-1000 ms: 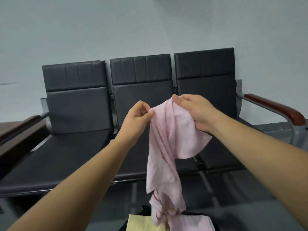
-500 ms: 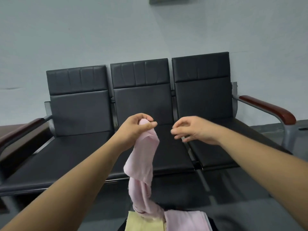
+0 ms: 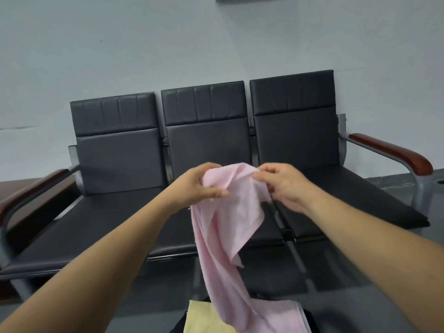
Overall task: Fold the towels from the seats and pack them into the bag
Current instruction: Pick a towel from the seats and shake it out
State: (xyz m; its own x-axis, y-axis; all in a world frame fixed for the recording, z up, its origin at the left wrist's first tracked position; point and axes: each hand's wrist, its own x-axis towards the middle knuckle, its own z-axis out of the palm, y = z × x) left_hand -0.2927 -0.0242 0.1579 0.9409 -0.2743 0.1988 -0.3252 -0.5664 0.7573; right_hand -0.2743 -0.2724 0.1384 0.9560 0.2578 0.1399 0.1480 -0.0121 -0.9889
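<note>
Head view crops the bottom: a dark bag [image 3: 311, 324] shows only as slivers at the lower edge. A yellow towel [image 3: 201, 318] and a folded pink piece [image 3: 283, 316] lie at its opening, both cut off. How deep they sit cannot be told. One pink towel [image 3: 228, 219] hangs in the air in front of the middle seat. Its lower end trails down onto that pink piece, so where one cloth ends is unclear. Two hands hold it: the left hand [image 3: 194, 186] grips the bunched top edge, thumb over the cloth, and the right hand [image 3: 281, 183] pinches the edge just beside it. Behind stand three black seats [image 3: 120, 212] in one row, with two wooden armrests [image 3: 394, 152] at the ends.
</note>
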